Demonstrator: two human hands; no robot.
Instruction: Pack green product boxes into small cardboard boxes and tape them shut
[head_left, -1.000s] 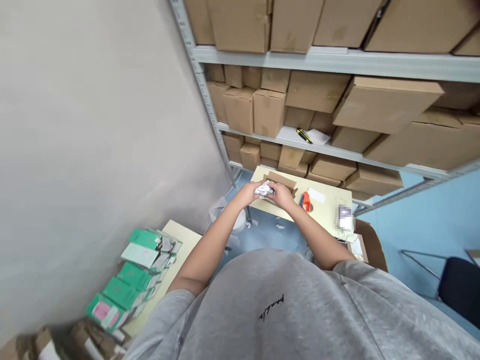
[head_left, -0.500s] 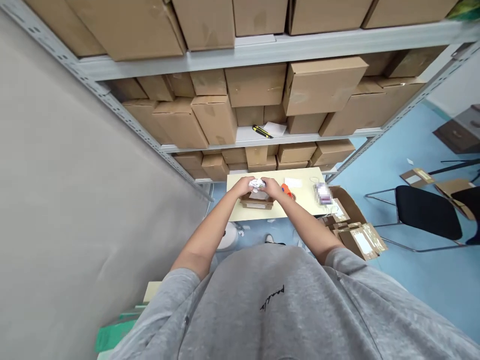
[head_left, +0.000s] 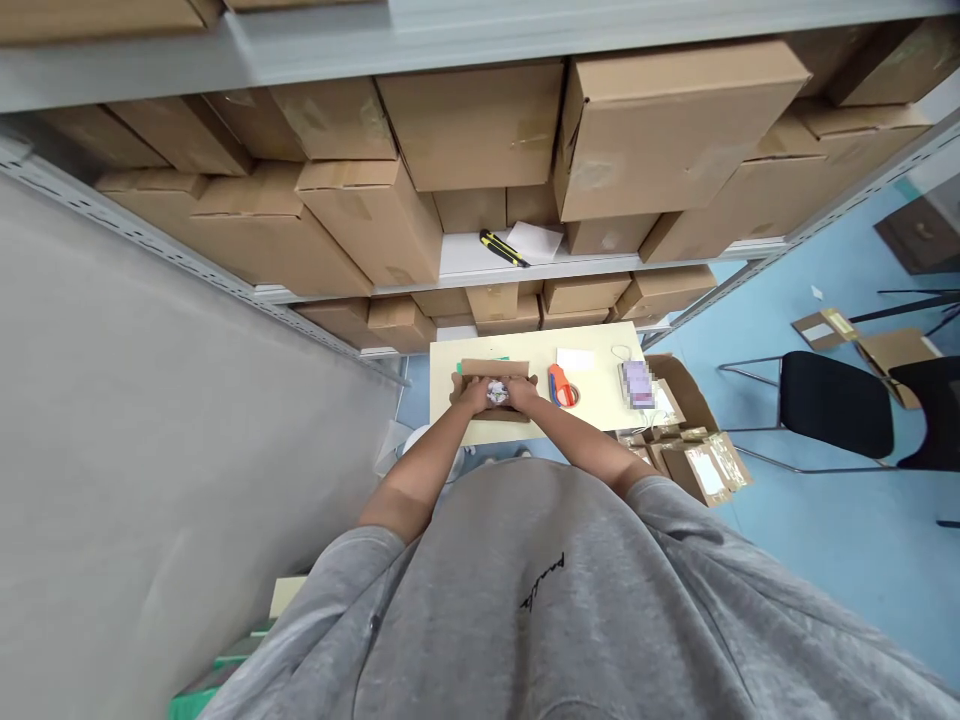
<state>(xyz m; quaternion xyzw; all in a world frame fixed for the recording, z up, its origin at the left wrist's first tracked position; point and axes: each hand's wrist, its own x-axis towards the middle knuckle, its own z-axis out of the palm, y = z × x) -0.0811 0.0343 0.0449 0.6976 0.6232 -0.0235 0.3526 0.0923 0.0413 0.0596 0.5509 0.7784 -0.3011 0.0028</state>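
Both hands reach into an open cardboard box (head_left: 495, 367) on the pale table (head_left: 600, 345). My left hand (head_left: 474, 394) is closed around the left side of a crumpled white bundle (head_left: 497, 392), perhaps paper or plastic. The right side of that bundle is gripped by my right hand (head_left: 519, 391). The box's flaps stand out around my hands, and its inside is mostly hidden. An orange and blue tape dispenser (head_left: 556, 385) lies to the right of my right hand.
Behind the tape dispenser lies a white sheet (head_left: 576, 359). A blurred-out purple item (head_left: 637, 385) is at the table's right end. Flattened cardboard (head_left: 697, 470) fills a carton right of the table. Shelves of boxes (head_left: 472, 125) rise in front, with a yellow-black box cutter (head_left: 504, 248). A black chair (head_left: 836, 403) stands right.
My hands have lowered the white bundle from above the box into it. The box's flaps now show spread open. The camera has moved closer to the shelves.
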